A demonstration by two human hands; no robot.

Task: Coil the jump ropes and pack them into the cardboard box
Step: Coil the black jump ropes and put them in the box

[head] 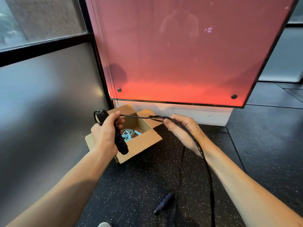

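Head view: a black jump rope (139,116) is held stretched between two hands above an open cardboard box (144,142).
One thick black handle (120,141), ringed with dark blue bands, is gripped in the left hand (105,135), the cord looping out of its top end. The thin glossy cord is drawn across to the right hand (182,130), knotted just before the thumb and clasped by curled fingers. It then trails below that wrist to the second handle (164,202), laid on the speckled floor (262,136). A coiled pale blue jump rope (129,134) is seen inside the box, just beyond the left hand.
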